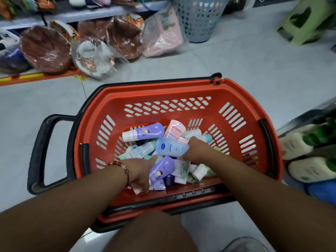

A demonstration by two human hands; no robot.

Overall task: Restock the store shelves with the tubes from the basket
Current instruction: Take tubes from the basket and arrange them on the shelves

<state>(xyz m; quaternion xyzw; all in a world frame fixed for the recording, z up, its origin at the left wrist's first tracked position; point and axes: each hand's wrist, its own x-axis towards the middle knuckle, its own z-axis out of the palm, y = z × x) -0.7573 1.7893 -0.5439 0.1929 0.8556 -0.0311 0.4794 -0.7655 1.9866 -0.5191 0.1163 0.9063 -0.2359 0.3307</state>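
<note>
**Reaching into the basket of tubes**

Covering the scene is a pale grey tiled floor (254,57), with a low shelf (87,13) across the upper left of the frame carrying plastic-wrapped goods. A grey perforated bin (200,20) stands at top centre and a green stool (307,20) at the upper right. Cream bottles with green caps (298,144) lie along the right edge.

An orange basket (163,95) with a black handle sits on the floor at the centre of the frame, holding a loose pile of tubes at its bottom. A blue tube (171,147) lies near the middle of the pile, its long axis running roughly left to right. A purple tube (143,132) lies behind it toward the basket's far wall, also left to right, its white cap pointing left.

The right hand (195,149) grips the right end of the blue tube, fingers curled round it. The left hand (141,170), a beaded bracelet at its wrist, reaches into the near left of the pile, touching a second purple tube (161,170); whether its fingers hold anything cannot be told.
</note>
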